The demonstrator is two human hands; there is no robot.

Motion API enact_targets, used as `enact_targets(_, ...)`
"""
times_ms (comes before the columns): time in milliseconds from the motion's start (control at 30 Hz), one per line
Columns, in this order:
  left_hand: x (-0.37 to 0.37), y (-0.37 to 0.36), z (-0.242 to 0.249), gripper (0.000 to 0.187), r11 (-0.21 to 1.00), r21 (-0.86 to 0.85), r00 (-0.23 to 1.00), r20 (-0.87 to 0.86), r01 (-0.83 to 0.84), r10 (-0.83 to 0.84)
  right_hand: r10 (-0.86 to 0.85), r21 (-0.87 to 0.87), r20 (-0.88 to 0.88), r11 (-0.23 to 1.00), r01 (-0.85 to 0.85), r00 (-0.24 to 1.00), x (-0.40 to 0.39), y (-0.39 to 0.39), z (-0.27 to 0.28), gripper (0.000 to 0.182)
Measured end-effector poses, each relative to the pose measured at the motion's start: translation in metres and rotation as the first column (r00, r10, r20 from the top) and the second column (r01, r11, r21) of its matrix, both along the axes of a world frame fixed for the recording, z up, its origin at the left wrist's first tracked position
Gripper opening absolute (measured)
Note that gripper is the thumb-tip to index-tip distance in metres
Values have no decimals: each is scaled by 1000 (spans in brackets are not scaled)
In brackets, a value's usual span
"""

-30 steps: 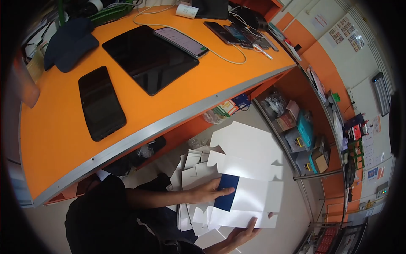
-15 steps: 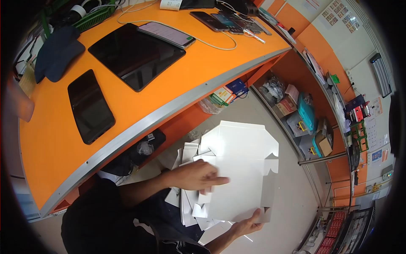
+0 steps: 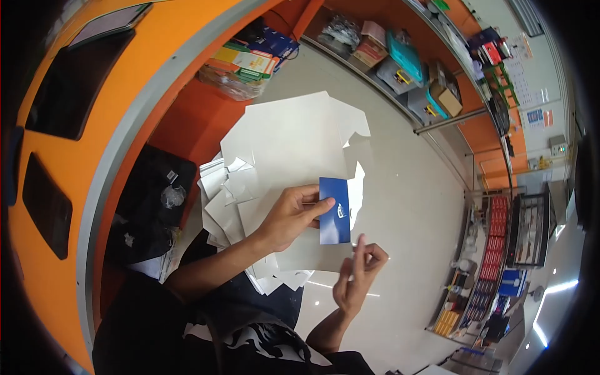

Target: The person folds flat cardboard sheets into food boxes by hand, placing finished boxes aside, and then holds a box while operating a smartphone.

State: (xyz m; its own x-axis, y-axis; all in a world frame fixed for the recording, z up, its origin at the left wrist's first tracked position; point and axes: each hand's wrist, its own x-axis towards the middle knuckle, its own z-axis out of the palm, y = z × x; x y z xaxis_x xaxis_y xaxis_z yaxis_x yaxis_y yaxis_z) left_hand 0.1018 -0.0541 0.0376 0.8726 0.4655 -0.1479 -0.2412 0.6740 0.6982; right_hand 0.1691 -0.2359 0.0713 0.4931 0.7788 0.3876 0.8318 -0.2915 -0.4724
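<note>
A small blue card or folded flap (image 3: 335, 219) with a white logo is pinched between the thumb and fingers of my left hand (image 3: 292, 215). It lies over the right part of a large white die-cut cardboard sheet (image 3: 287, 137); whether it is joined to that sheet I cannot tell. Below and right of the blue piece, my right hand (image 3: 361, 278) is raised with a finger pointing up and the others bent, touching nothing visible. Several more white sheets (image 3: 222, 209) are stacked unevenly beneath, over my lap.
The orange desk (image 3: 144, 37) with its metal edge runs along the left, holding a tablet (image 3: 75, 84) and a dark phone (image 3: 47, 206). Black bags (image 3: 150, 212) lie under it. Shelves with bins (image 3: 394, 75) stand at the back right.
The view has turned right, toward the shelves. The blue piece is now in my left hand, which was pointing over the white sheet. My right hand has let go of the sheet's lower edge.
</note>
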Motion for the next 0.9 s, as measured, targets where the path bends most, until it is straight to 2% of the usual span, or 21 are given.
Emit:
enact_targets(67, 2, -6, 3, 22, 999, -51, 1000, 25, 18, -17, -112, 178, -15, 978, 113, 994, 0, -8, -2, 42)
enact_targets(100, 3, -8, 4, 22, 999, -48, 1000, 30, -1, 3, -99, 394, -99, 910, 130, 990, 1, -8, -14, 33)
enact_targets(133, 4, -10, 6, 23, 999, -46, 999, 37, -24, 25, -108, 392, -100, 909, 139, 989, 3, -10, -13, 33)
enact_targets(200, 3, -11, 10, 24, 998, -64, 998, 61, -8, 12, 1, 337, 74, 941, -26, 997, 6, -7, -1, 26)
enact_targets(267, 1, -13, 13, 26, 997, -79, 996, 86, 0, 7, 1, 284, 85, 958, -25, 996, 6, -7, 3, 28)
enact_targets(333, -1, -16, 16, 22, 998, -51, 992, 116, -43, 49, 95, 146, 116, 983, -112, 989, 4, -2, 12, 49)
enact_targets(367, -3, -16, 19, 22, 998, -53, 992, 115, -45, 51, 114, 140, 48, 983, -120, 992, 3, -5, 15, 54)
enact_targets(400, -5, -17, 23, 20, 997, 27, 994, 79, -79, 76, 115, 136, 46, 983, -120, 992, 1, -8, 16, 54)
enact_targets(433, -6, -17, 27, 19, 988, 110, 993, 49, -108, 103, 88, 98, 80, 991, -96, 993, -1, -10, 16, 54)
enact_targets(467, -8, -20, 32, 19, 988, 109, 993, 51, -108, 103, 61, 61, 114, 996, -68, 992, -2, -11, 17, 54)
enact_targets(533, -12, -31, 43, 18, 827, 504, 967, 89, -250, 238, 47, 67, 139, 996, -56, 989, -3, -11, 20, 50)
enact_targets(567, -16, -35, 53, 16, 782, 564, 964, 121, -264, 239, 33, 70, 160, 997, -45, 987, -4, -12, 23, 46)
enact_targets(600, -15, -39, 53, 16, 784, 564, 965, 121, -260, 233, 27, 70, 160, 997, -39, 987, -5, -11, 25, 46)
enact_targets(667, -14, -43, 53, 15, 689, 632, 933, 185, -354, 310, -12, 98, 208, 995, -9, 978, -7, -6, 27, 50)
enact_targets(833, -10, -48, 41, 16, 700, 602, 913, 138, -385, 384, -109, 159, 176, 984, 81, 978, -16, 8, 13, 44)
enact_targets(900, -10, -52, 41, 16, 664, 646, 910, 124, -377, 396, -157, 163, 172, 978, 129, 973, -18, 12, 11, 43)
